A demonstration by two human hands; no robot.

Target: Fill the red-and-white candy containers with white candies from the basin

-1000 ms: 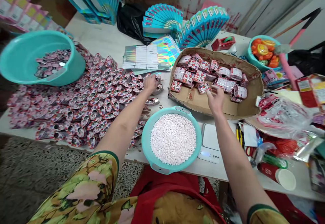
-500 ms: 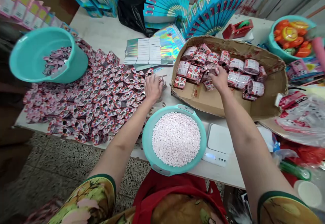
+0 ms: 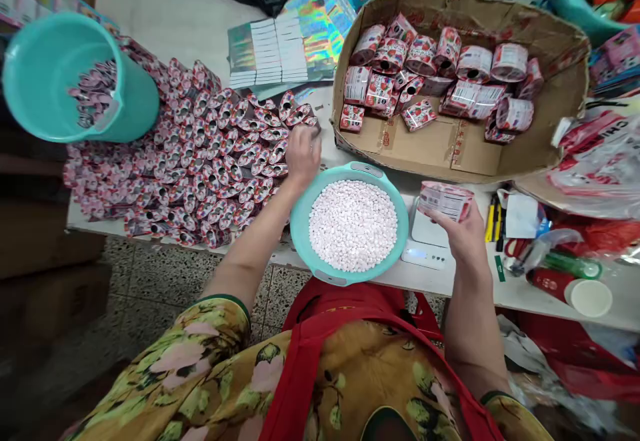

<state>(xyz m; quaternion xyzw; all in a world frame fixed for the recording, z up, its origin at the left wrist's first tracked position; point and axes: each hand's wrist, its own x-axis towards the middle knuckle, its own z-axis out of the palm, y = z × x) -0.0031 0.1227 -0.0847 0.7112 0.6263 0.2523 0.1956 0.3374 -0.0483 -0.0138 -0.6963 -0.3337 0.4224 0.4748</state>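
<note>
Turquoise basin (image 3: 301,228) of white pellets (image 3: 353,226) sits nearest the body, likely so both hands can reach it. Just right of it is the scale (image 3: 424,258), and over that the right hand (image 3: 467,228) grips 1 printed pack (image 3: 447,201), thumb against fingers, label showing! Beyond the basin's left rim, the left hand (image 3: 303,154) curls at the pile of packs (image 3: 215,161); gripping any? Cannot tell. Beyond the basin, the carton (image 3: 435,148) walls in loose packs (image 3: 421,54), probably against scattering.

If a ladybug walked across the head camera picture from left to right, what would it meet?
Teal bucket → heap of pink-and-red packs → left hand → teal bowl of white pieces → right hand holding a pink packet → yellow tools → clear plastic bag.
</note>
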